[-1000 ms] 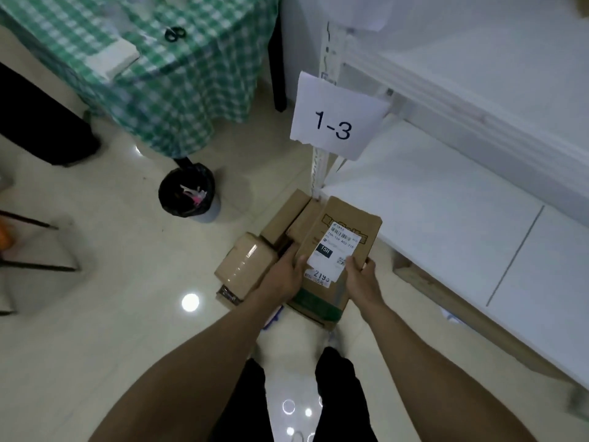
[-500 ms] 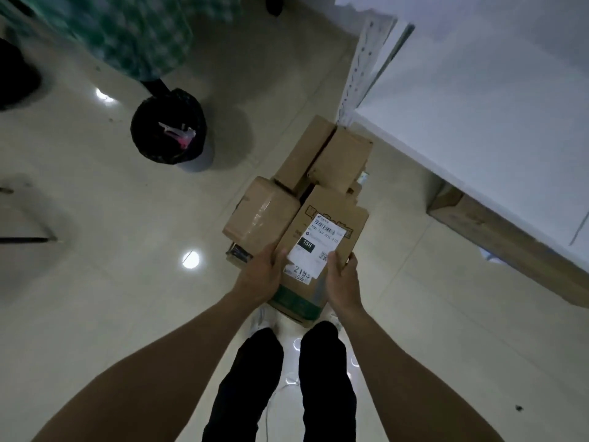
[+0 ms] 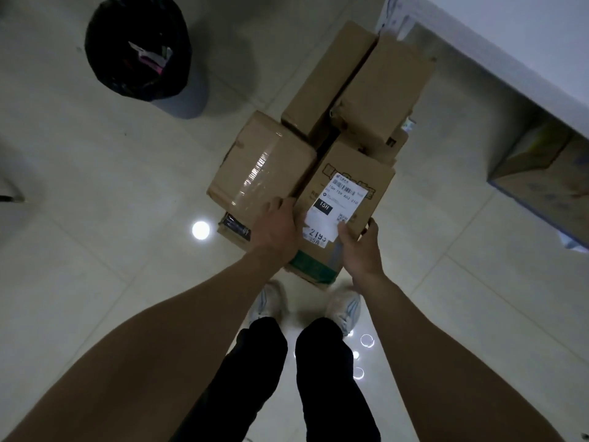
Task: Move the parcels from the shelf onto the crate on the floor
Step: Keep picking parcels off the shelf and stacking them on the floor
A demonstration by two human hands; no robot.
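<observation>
Gripping the labelled parcel [image 3: 345, 173] at its near end, left hand [image 3: 274, 232] and right hand [image 3: 361, 248] place it beside the stacked parcels [image 3: 264, 167]; probably seated, so release comes next.

- A single view, taken from a camera on the person's head.
- It faces almost straight down at the floor [image 3: 95, 186], with the person's own shoes [image 3: 344, 306] just below the middle.
- Both forearms [image 3: 197, 317] run in from the lower corners and meet at the left hand [image 3: 274, 231] and right hand [image 3: 360, 247], near the centre.
- The view is close: the parcel [image 3: 350, 173] they hold and the stack [image 3: 264, 164] beside it fill the middle, and the label's large print is readable.
- The wide lens also takes in a bin [image 3: 137, 49] at top left and the shelf [image 3: 510, 43] edge at top right.
</observation>
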